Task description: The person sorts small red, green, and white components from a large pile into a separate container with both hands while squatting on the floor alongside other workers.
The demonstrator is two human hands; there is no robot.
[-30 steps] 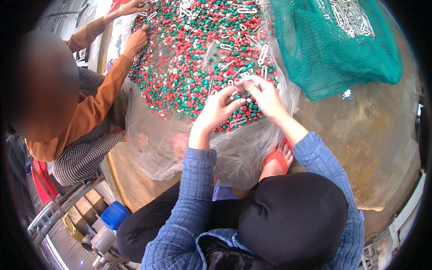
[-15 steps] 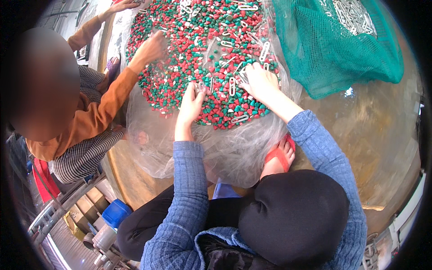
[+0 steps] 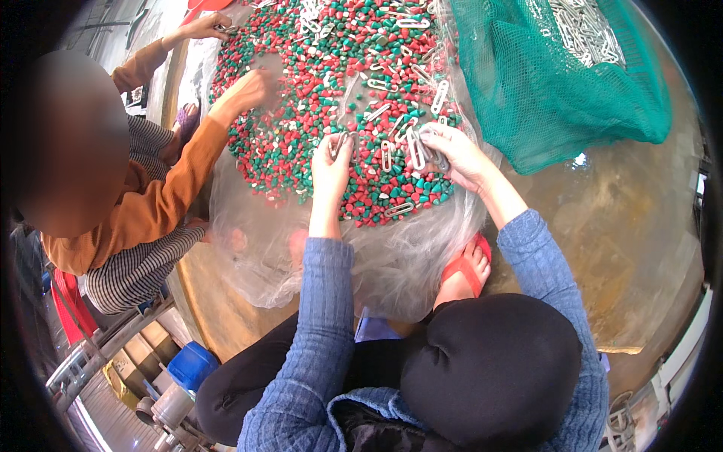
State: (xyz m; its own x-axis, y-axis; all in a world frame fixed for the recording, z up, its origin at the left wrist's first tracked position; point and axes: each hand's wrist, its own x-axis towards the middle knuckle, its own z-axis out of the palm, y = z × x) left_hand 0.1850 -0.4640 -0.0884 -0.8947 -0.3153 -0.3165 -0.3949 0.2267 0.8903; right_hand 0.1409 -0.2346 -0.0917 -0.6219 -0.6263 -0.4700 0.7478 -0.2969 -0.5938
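Observation:
Spread over a clear plastic sheet [image 3: 263,282] are many small red and green cone-shaped pebbles [image 3: 369,188], with long oval metal links [image 3: 386,156] scattered among them. My right hand [image 3: 461,154] is closed on a bunch of several metal links [image 3: 419,149], held just above the right side of the pile. To its left, my left hand [image 3: 330,162] pinches a metal link [image 3: 340,142] between thumb and fingers; the rest of what it may hold is hidden.
At the left a co-worker in an orange sleeve [image 3: 181,166] reaches over the same pile with both hands. A green mesh net [image 3: 520,113] in a basket, holding metal links [image 3: 584,34], stands at the upper right. My red-sandaled foot [image 3: 468,267] is by the sheet's edge.
My right hand has lifted and turned from the pile, now showing a bunch of links. My left hand has shifted slightly right. The co-worker's near hand has moved a little.

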